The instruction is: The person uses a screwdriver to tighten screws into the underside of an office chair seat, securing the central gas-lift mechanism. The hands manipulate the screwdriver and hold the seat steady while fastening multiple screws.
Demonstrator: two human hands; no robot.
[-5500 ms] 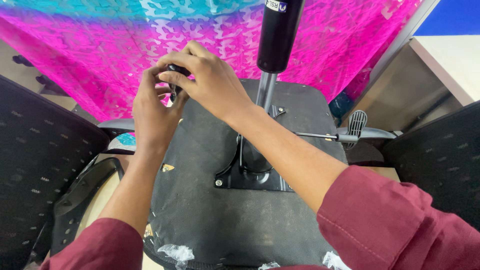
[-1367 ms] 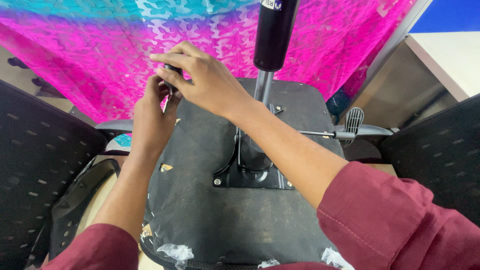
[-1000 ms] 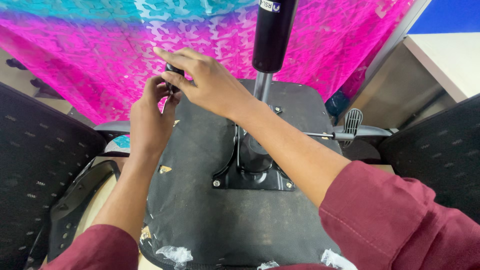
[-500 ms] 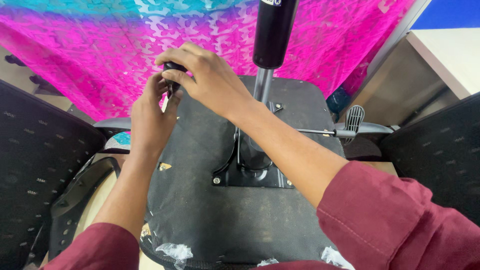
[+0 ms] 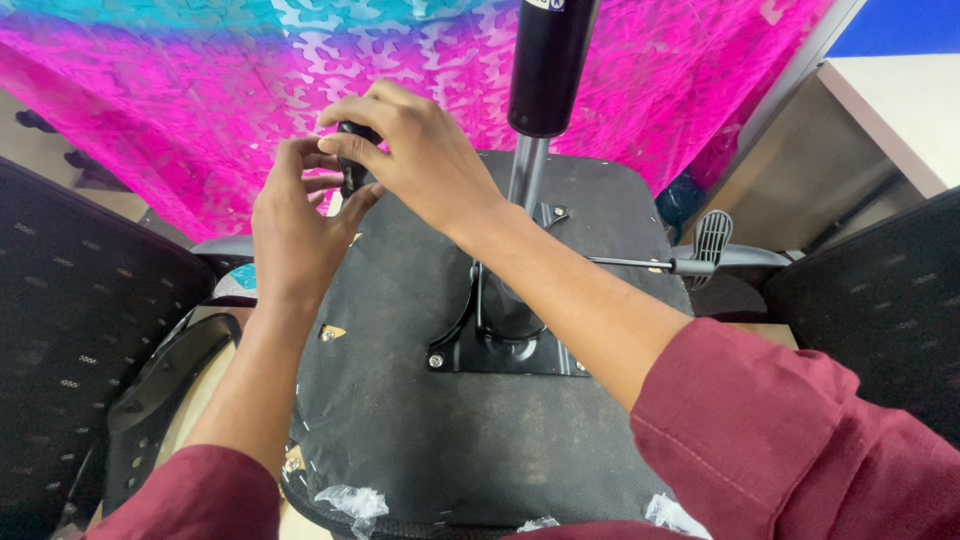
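Observation:
An office chair seat lies upside down, its dark grey underside (image 5: 400, 400) facing me. A black gas cylinder (image 5: 548, 60) rises from the metal mounting plate (image 5: 505, 345) at its middle. At the seat's far left corner both hands meet on a small black knob (image 5: 350, 170). My right hand (image 5: 420, 160) grips the knob from above with curled fingers. My left hand (image 5: 295, 235) cups it from below and the left, fingertips touching it. Most of the knob is hidden by the fingers.
A thin lever with a black ribbed paddle (image 5: 710, 240) sticks out to the right of the plate. Black mesh chair backs stand at left (image 5: 70, 340) and right (image 5: 880, 310). A pink and teal patterned cloth (image 5: 200, 90) hangs behind. A metal cabinet (image 5: 820, 170) is at right.
Both hands have stayed on the knob at the seat's corner, with the fingers shifting slightly around it. The seat has not moved.

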